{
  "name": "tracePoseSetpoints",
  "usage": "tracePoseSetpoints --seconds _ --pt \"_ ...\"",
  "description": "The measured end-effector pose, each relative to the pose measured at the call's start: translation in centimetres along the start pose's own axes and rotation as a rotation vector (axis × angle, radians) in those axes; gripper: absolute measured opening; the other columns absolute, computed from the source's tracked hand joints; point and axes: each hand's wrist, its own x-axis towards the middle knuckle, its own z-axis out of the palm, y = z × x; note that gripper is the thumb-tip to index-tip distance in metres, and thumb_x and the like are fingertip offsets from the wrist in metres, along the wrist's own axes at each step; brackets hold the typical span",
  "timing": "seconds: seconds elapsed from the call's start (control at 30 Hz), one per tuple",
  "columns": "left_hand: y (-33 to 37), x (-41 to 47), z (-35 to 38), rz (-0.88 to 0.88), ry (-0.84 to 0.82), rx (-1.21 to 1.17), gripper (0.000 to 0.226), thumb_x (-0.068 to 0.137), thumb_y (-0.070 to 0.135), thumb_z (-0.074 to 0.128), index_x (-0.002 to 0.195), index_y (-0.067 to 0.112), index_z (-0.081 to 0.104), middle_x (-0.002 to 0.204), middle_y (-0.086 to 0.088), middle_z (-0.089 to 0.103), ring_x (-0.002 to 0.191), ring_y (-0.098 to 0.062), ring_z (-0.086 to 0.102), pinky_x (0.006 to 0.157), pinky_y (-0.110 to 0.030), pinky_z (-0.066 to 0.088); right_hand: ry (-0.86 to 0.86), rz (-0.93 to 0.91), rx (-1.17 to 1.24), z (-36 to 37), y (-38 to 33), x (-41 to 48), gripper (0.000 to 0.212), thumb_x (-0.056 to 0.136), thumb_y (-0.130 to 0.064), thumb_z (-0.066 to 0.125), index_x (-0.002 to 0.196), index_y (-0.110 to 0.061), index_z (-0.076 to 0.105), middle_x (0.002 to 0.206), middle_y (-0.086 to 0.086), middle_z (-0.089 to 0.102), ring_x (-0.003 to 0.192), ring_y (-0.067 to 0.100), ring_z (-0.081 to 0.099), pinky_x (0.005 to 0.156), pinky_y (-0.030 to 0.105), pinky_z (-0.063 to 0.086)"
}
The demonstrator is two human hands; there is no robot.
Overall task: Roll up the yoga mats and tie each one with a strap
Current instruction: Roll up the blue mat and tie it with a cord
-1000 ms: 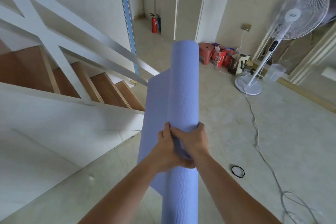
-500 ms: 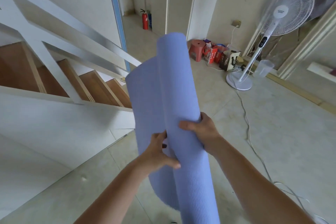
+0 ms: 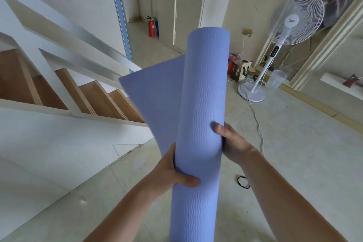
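Both forearms reach up from six o'clock. The left hand [image 3: 169, 175] and the right hand [image 3: 233, 143] grasp the upright blue-violet textured foam yoga mat roll [image 3: 202, 124], its loose flap at ten o'clock.

Pale floor [image 3: 294, 143] holds a white pedestal fan [image 3: 276, 51]. Just beside the fan base: clear plastic jug [image 3: 278, 79] and brown box [image 3: 240, 70]. White cable [image 3: 257, 122] runs from the fan; black loop strap [image 3: 243, 182] lies well apart from it.
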Motion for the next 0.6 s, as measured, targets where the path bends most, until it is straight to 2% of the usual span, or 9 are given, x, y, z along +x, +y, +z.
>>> tracePoseSetpoints --seconds 0.1,0.17,0.27,0.33,0.4,0.43,0.47,0.53,0.6 --pt "0.6 -0.3 -0.6 -0.049 -0.207 0.009 0.093 0.063 -0.014 0.079 0.142 0.024 0.047 0.134 -0.005 0.064 0.125 -0.025 0.060 0.096 -0.044 0.053 -0.073 -0.016 0.046 0.9 -0.2 -0.5 0.090 0.064 -0.046 0.086 0.132 0.003 0.054 0.129 0.027 0.060 0.118 0.045 0.059 0.094 0.053 0.051" --pt "0.4 0.1 -0.9 -0.064 -0.202 0.064 0.090 0.058 -0.011 0.080 0.137 0.023 0.053 0.129 -0.004 0.067 0.119 -0.023 0.064 0.090 -0.037 0.056 -0.003 -0.027 0.052 2.0 0.0 -0.7 0.079 0.063 -0.031 0.086 0.128 0.003 0.056 0.125 0.031 0.061 0.113 0.051 0.059 0.092 0.061 0.051" --pt "-1.0 0.4 -0.8 -0.067 0.203 0.260 0.092 0.047 0.013 0.080 0.134 0.025 0.052 0.123 -0.010 0.061 0.100 -0.023 0.067 0.078 -0.037 0.060 0.366 -0.052 -0.201 4.0 -0.2 -0.5 0.090 0.043 -0.033 0.093 0.124 -0.016 0.057 0.117 0.005 0.069 0.103 0.029 0.068 0.086 0.049 0.057" --pt "-2.0 -0.2 0.5 -0.035 0.261 0.409 0.114 0.046 0.036 0.078 0.150 0.025 0.030 0.138 -0.005 0.046 0.111 -0.014 0.057 0.082 -0.030 0.054 0.613 -0.054 -0.479 5.8 0.2 -0.8 0.097 0.043 -0.041 0.094 0.127 -0.031 0.047 0.114 -0.013 0.064 0.097 0.013 0.065 0.083 0.037 0.055" --pt "-2.6 -0.7 2.7 -0.034 0.213 0.514 0.142 0.044 0.052 0.078 0.158 0.023 -0.001 0.151 0.006 0.024 0.132 -0.008 0.036 0.100 -0.028 0.043 0.681 -0.096 -0.525 7.9 1.1 -0.9 0.094 0.047 -0.047 0.091 0.127 -0.036 0.043 0.113 -0.017 0.060 0.097 0.009 0.061 0.082 0.032 0.052" --pt "-2.7 -0.7 3.4 -0.025 0.291 0.528 0.143 0.044 0.054 0.079 0.158 0.023 -0.001 0.150 0.007 0.024 0.135 -0.010 0.035 0.104 -0.031 0.042 0.693 -0.100 -0.479 8.8 1.6 -0.9 0.093 0.047 -0.049 0.090 0.126 -0.036 0.043 0.116 -0.017 0.060 0.100 0.008 0.061 0.083 0.032 0.052" --pt "-2.7 -0.7 3.8 -0.002 0.410 0.498 0.134 0.044 0.053 0.081 0.155 0.027 0.011 0.149 0.005 0.033 0.133 -0.013 0.042 0.102 -0.035 0.047 0.693 -0.102 -0.429 9.3 2.3 -0.8 0.094 0.045 -0.052 0.089 0.126 -0.034 0.044 0.119 -0.015 0.059 0.103 0.008 0.062 0.086 0.033 0.053" --pt "-2.7 -0.9 3.4 0.021 0.591 0.396 0.106 0.045 0.047 0.087 0.136 0.039 0.034 0.129 0.014 0.055 0.112 -0.009 0.061 0.084 -0.036 0.057 0.633 -0.072 -0.351 9.1 3.2 -0.8 0.103 0.041 -0.061 0.086 0.130 -0.031 0.047 0.124 -0.008 0.058 0.109 0.010 0.062 0.089 0.036 0.055" --pt "-2.8 -1.1 1.9 0.000 0.590 0.368 0.096 0.045 0.041 0.087 0.129 0.042 0.041 0.118 0.022 0.062 0.103 -0.003 0.064 0.080 -0.032 0.056 0.504 -0.042 -0.322 7.4 2.5 -0.8 0.110 0.035 -0.067 0.085 0.131 -0.026 0.051 0.126 -0.001 0.059 0.107 0.011 0.063 0.085 0.032 0.056"
